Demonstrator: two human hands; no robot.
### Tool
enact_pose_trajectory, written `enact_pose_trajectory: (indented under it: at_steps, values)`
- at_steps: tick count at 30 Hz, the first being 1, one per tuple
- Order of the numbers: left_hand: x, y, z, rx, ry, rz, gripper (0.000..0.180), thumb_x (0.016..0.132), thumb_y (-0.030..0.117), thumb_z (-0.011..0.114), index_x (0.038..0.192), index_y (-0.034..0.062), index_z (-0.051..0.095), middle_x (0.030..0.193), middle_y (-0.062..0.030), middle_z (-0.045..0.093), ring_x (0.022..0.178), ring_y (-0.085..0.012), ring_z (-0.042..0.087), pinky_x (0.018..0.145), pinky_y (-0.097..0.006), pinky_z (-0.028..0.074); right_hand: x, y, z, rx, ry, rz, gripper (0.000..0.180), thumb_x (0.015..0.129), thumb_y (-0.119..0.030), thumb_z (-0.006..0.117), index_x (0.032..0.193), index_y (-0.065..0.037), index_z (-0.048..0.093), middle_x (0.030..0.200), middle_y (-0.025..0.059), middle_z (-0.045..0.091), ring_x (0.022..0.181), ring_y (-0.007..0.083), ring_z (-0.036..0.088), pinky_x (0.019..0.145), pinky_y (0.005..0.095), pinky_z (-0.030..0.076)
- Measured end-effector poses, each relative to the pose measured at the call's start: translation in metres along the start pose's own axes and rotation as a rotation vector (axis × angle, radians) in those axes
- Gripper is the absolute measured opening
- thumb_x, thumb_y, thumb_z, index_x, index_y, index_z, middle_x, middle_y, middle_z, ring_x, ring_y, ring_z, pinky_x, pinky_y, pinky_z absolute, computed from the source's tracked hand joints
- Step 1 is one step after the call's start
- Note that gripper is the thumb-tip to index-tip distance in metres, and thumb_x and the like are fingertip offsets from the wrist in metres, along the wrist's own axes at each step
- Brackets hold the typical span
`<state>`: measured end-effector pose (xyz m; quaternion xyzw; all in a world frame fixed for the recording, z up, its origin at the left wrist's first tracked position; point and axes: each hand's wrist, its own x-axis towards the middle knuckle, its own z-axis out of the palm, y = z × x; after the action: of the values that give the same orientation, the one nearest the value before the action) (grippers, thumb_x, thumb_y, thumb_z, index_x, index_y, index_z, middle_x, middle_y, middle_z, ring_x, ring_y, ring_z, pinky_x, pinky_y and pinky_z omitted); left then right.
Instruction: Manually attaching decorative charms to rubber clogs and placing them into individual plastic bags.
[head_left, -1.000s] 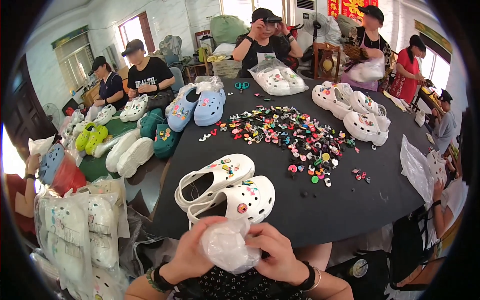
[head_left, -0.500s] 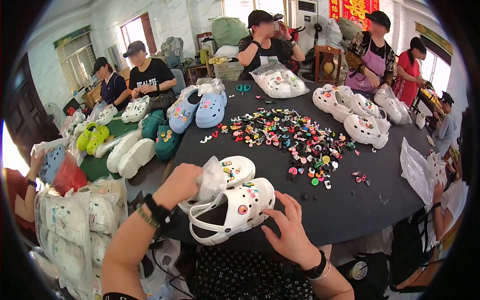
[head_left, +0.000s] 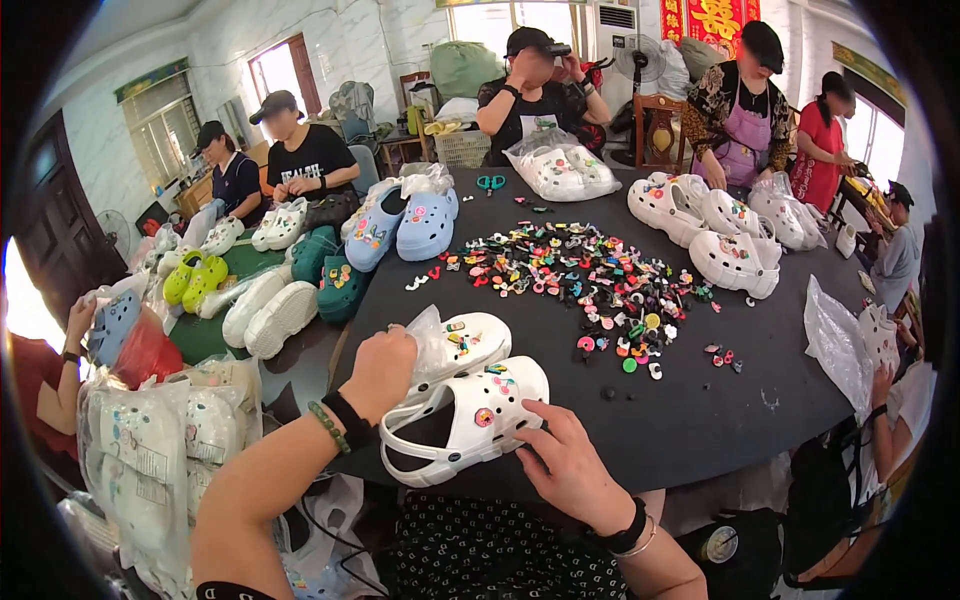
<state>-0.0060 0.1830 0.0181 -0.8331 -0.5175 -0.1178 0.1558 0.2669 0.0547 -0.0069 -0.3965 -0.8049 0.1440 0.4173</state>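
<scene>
So at this point I had the pair of white clogs right in front of me at the near edge of the black table, lying side by side and touching, both already dressed with a few coloured charms on top. My left hand was closed around a crumpled clear plastic bag, pinching it just over the farther clog, and my right hand had its fingers spread flat against the side of the nearer clog, steadying it rather than gripping. Far as I could judge, the decorating on this pair was done and the bagging was only starting, since neither shoe was inside the plastic yet. Plenty left on the table too: a big scatter of loose charms sat in the middle, well apart from my pair, with blue clogs beyond it and more white ones on the far right. A stack of bagged pairs stood by my left side.
</scene>
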Motion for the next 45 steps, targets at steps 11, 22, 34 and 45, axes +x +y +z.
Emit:
enact_pose_trajectory:
  at_steps: [11, 22, 34, 45]
  values:
    - [-0.018, -0.021, -0.039, -1.391, -0.599, -0.466, 0.042, 0.081, 0.024, 0.065, 0.108, -0.0076, 0.059, 0.091, -0.0154, 0.066, 0.085, -0.0210, 0.064, 0.075, -0.033, 0.049, 0.009, 0.002, 0.009, -0.002, -0.038, -0.049, 0.026, 0.079, -0.003, 0.068, 0.103, -0.002, 0.060, 0.128, 0.0203, 0.050, 0.116, 0.0390, 0.051, 0.097, 0.0467, 0.044]
    - [-0.011, -0.033, -0.006, -0.772, -0.304, -0.381, 0.031, 0.079, 0.025, 0.069, 0.093, -0.0026, 0.066, 0.082, -0.0142, 0.067, 0.074, -0.0210, 0.064, 0.066, -0.033, 0.049, 0.018, 0.004, 0.023, -0.035, -0.016, -0.038, 0.042, 0.077, -0.006, 0.073, 0.116, -0.008, 0.059, 0.135, 0.0166, 0.046, 0.125, 0.0382, 0.044, 0.104, 0.0471, 0.037]
    - [0.010, 0.016, -0.009, -0.268, -0.162, -0.093, 0.011, 0.074, 0.007, 0.059, 0.081, 0.0003, 0.065, 0.084, -0.0214, 0.061, 0.083, -0.0397, 0.061, 0.072, -0.049, 0.049, 0.014, 0.012, 0.033, -0.103, 0.006, -0.006, 0.037, 0.079, -0.007, 0.069, 0.114, -0.009, 0.057, 0.135, 0.0167, 0.046, 0.126, 0.0375, 0.043, 0.099, 0.0482, 0.037]
    - [-0.028, 0.046, -0.011, -0.365, -0.079, -0.090, 0.050, 0.066, 0.017, 0.074, 0.106, -0.0034, 0.053, 0.100, -0.0231, 0.057, 0.099, -0.0414, 0.057, 0.086, -0.046, 0.047, 0.000, -0.003, 0.040, -0.089, -0.010, -0.047, 0.057, 0.073, -0.005, 0.073, 0.126, 0.000, 0.052, 0.131, 0.0172, 0.050, 0.122, 0.0362, 0.048, 0.101, 0.0435, 0.042]
